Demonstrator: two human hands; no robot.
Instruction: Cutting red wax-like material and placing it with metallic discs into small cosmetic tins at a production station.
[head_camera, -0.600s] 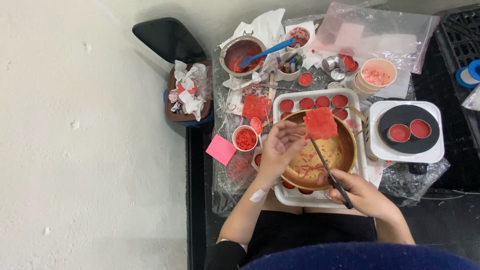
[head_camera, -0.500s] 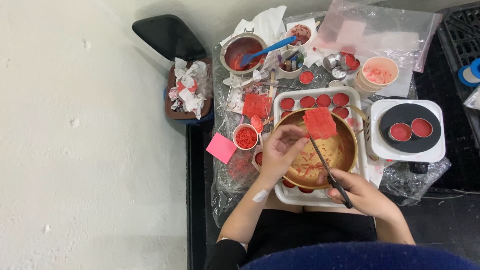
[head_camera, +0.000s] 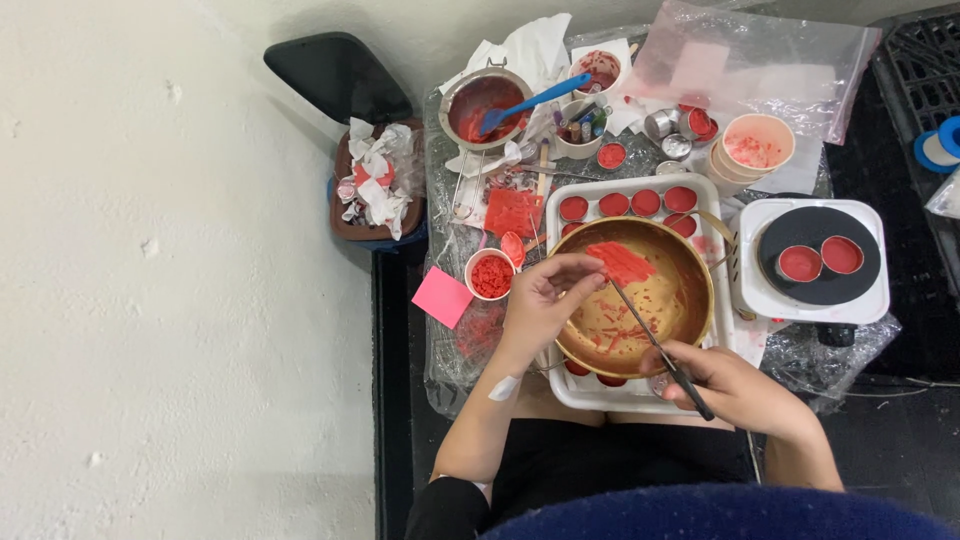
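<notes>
My left hand (head_camera: 543, 297) pinches a flat red sheet (head_camera: 620, 262) by its near corner over a gold bowl (head_camera: 690, 265). My right hand (head_camera: 728, 385) grips scissors (head_camera: 655, 343) whose blades point up at the sheet's lower edge. Thin red strips lie scattered on the bowl's bottom. The bowl sits on a white tray (head_camera: 580, 188) that carries a row of small round tins filled with red material (head_camera: 645, 202).
A white hotplate (head_camera: 770, 300) with two red-filled tins stands to the right. A small cup of red bits (head_camera: 490, 274), a pink square note (head_camera: 442, 297), a strainer with a blue spatula (head_camera: 487, 102), paper cups (head_camera: 755, 148), tissues and a plastic bag (head_camera: 750, 60) crowd the back.
The red sheet has tilted from flat to a narrower slanted shape, and my left hand has shifted a little. The scissors stay under it.
</notes>
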